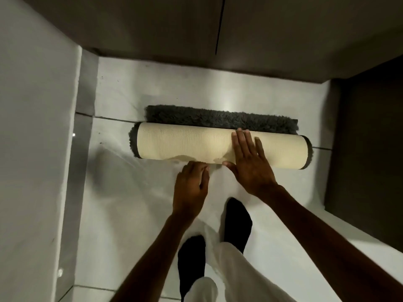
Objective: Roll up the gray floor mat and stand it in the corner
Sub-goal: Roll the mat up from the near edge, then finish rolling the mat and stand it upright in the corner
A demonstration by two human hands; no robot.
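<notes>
a pale grey wall (32, 127) runs down the left side of a glossy white tiled floor (135, 214), where a shaggy dark grey floor mat (218, 147) lies mostly rolled, its cream mesh backing turned outward as a long cylinder lying crosswise near the far wall, well short of any corner. a strip of grey pile still lies flat on the far side of the roll. the left hand (192, 188) sits at the roll's near lower edge, fingers curled under it; whether they pinch the backing cannot be told. two black-socked feet (237, 223) and white trouser legs (239, 275) stand below. the right hand (250, 160) lies flat and spread on top of the roll, palm down, gripping nothing. a dark panel (368, 138) borders the floor at right.
</notes>
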